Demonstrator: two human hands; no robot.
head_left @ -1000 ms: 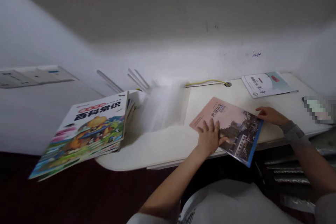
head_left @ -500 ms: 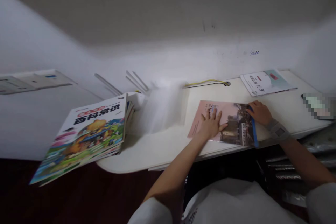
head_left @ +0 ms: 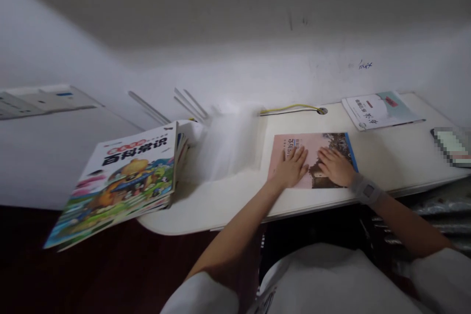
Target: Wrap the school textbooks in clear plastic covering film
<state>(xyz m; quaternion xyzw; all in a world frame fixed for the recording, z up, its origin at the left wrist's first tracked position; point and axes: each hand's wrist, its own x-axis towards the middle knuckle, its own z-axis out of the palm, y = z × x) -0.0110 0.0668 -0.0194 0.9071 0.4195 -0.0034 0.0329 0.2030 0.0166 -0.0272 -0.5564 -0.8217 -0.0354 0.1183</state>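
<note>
Your left hand [head_left: 292, 169] and right hand [head_left: 335, 167] both lie flat, palms down, fingers loosely spread, gripping nothing, side by side on the pink book [head_left: 312, 143]. The book lies closed on the white desk [head_left: 390, 157], near its front edge. There's a watch [head_left: 366, 190] on your right wrist. A book stack [head_left: 121, 181] overhangs the desk's left end, and a booklet [head_left: 380, 110] sits far right by the wall.

"百科常识" on colourful book [head_left: 128, 176] cover, pink book [head_left: 314, 141] title unreadable
</note>
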